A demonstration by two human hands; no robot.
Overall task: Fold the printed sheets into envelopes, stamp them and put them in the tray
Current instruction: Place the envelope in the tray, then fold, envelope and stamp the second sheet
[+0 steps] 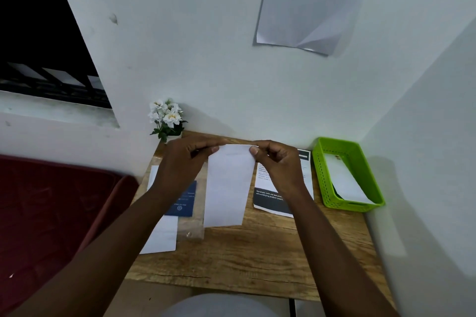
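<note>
A white envelope [228,188] lies lengthwise on the wooden table [257,252], its far end lifted. My left hand [185,159] pinches its far left corner and my right hand [277,162] pinches its far right corner. Under my right wrist lies a printed sheet [273,201] with black bands. A green tray [371,175] stands at the right edge with a white envelope [345,180] in it. At the left, partly under my left arm, lie a blue booklet [183,201] and more white envelopes [164,237].
A clear plastic sleeve [192,229] lies beside the blue booklet. White artificial flowers [167,118] stand at the table's far left corner against the wall. A paper notice [311,0] hangs on the wall. A dark red seat [56,213] is left of the table.
</note>
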